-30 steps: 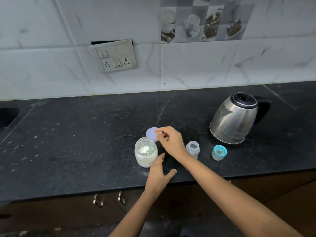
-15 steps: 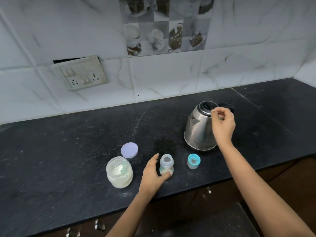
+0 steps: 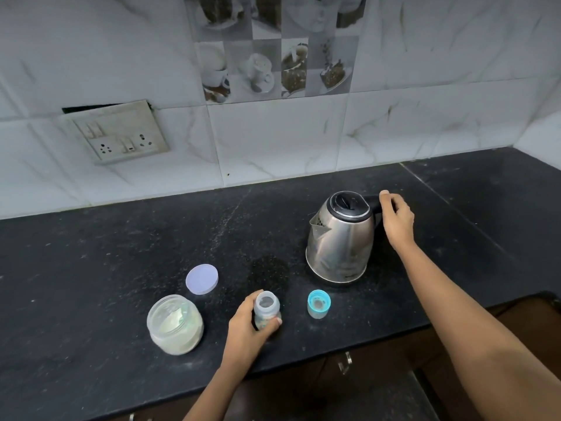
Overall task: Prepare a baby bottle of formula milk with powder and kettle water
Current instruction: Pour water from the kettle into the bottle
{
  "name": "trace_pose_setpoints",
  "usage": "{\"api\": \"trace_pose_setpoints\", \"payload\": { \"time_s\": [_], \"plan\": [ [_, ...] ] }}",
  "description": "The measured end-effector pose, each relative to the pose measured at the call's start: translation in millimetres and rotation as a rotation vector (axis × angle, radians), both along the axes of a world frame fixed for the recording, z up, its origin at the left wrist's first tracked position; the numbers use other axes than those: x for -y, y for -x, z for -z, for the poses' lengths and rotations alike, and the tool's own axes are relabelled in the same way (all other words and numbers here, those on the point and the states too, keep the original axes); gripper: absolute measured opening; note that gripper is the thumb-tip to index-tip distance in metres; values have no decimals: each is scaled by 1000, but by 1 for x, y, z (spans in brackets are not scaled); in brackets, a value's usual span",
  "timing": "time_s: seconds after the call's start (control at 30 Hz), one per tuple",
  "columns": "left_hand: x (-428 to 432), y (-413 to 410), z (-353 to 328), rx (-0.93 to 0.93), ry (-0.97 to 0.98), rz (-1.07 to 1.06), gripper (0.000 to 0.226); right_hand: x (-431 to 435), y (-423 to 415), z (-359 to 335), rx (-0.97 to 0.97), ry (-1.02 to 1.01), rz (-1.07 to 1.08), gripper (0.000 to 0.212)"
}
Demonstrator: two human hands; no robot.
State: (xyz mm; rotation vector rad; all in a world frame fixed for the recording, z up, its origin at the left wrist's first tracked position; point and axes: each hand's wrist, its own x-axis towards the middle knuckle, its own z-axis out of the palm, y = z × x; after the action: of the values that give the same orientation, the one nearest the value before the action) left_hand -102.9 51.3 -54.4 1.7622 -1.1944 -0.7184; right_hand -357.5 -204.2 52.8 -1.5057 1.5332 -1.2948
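Bottle [image 3: 267,311]: upright, uncapped, near the bench's [image 3: 121,268] front edge.
Left hand [image 3: 246,329]: fingers and thumb wrapped round the bottle.
Right hand [image 3: 397,220]: curled on the kettle's [image 3: 340,238] handle.
Powder jar [image 3: 174,323]: open, left of the bottle; lid [image 3: 202,279] behind it.
Blue cap [image 3: 318,304]: right of the bottle.

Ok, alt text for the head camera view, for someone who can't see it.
A person's right hand grips the handle of a steel kettle on a black counter while the left hand holds an open baby bottle. Nearby are an open powder jar, its lid and a blue bottle cap.
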Motion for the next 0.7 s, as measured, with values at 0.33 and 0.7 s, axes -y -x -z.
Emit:
{"api": "trace_pose_setpoints", "payload": {
  "time_s": [0.33, 0.7],
  "plan": [
    [22, 10, -7, -50, 51, -95, 51, 8, 0, 8, 46, 161, 2, 56],
    [63, -7, -32, -13, 75, -135, 50, 4, -28, -13, -7, 266, -32, 52]
  ]
}}
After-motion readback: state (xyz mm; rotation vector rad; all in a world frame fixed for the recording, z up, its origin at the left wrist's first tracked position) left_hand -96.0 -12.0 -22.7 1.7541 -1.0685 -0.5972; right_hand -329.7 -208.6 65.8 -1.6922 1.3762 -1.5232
